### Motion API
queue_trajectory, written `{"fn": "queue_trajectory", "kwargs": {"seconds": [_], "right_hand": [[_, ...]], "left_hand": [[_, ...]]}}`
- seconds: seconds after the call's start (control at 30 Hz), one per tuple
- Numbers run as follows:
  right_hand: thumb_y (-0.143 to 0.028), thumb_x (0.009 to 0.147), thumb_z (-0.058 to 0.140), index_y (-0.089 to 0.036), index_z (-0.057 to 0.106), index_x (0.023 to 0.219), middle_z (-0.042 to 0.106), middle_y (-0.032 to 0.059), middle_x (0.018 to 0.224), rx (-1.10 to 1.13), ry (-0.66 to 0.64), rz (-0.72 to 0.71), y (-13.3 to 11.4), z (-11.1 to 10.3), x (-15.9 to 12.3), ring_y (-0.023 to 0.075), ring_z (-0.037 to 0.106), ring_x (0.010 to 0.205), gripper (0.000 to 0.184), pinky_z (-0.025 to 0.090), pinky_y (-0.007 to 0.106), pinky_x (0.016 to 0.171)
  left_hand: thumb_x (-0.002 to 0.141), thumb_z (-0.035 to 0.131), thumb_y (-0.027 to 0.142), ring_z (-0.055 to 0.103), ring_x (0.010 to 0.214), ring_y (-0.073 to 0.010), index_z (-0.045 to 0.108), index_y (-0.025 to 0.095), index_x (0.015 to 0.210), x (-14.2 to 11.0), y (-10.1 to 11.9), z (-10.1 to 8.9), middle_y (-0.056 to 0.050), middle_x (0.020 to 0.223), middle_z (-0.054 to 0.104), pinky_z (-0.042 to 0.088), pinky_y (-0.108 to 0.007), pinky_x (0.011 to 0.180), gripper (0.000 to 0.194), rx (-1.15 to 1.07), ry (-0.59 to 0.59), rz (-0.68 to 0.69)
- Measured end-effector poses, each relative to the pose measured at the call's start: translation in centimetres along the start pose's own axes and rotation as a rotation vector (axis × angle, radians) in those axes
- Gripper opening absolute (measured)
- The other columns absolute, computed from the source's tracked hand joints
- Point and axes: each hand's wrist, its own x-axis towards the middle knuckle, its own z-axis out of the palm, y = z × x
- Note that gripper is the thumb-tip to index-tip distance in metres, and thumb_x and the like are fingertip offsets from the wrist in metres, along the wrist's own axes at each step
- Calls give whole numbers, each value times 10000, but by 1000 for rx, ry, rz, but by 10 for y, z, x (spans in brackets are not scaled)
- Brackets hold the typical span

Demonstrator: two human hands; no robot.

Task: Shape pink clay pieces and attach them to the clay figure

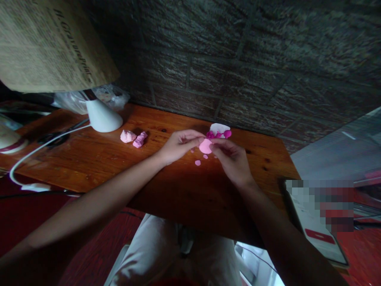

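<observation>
Between both hands, above the wooden table, is a flat round piece of pink clay (pixel 205 146). My left hand (pixel 180 143) pinches its upper left edge between thumb and fingers. On the other side my right hand (pixel 231 156) grips the right edge, thumb in front. Small pink clay bits (pixel 198 163) lie on the table just below the disc. Behind the hands sits a white piece (pixel 220 128) with several magenta clay shapes (pixel 227 134) on it, partly hidden by my fingers. Two crumpled pink lumps (pixel 127 136) rest to the left of my left hand.
A lamp with a white base (pixel 104 117) and printed paper shade (pixel 53 47) stands at the left, its white cord (pixel 41 153) crossing the table (pixel 160 182). Dark scissors (pixel 56 137) lie near it. A lit tablet-like screen (pixel 309 222) is at the right edge. A stone-patterned wall (pixel 238 71) rises behind.
</observation>
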Motion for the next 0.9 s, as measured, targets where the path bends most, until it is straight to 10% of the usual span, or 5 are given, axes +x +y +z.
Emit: {"fn": "queue_trajectory", "kwargs": {"seconds": [0.9], "right_hand": [[-467, 838, 732, -232, 761, 906, 793, 34, 898, 15, -23, -37, -2, 3, -2, 202, 725, 801, 246, 581, 352, 750]], "left_hand": [[840, 757, 488, 678, 734, -143, 771, 145, 842, 0, 1, 3, -53, 815, 772, 538, -257, 730, 343, 109, -136, 22]]}}
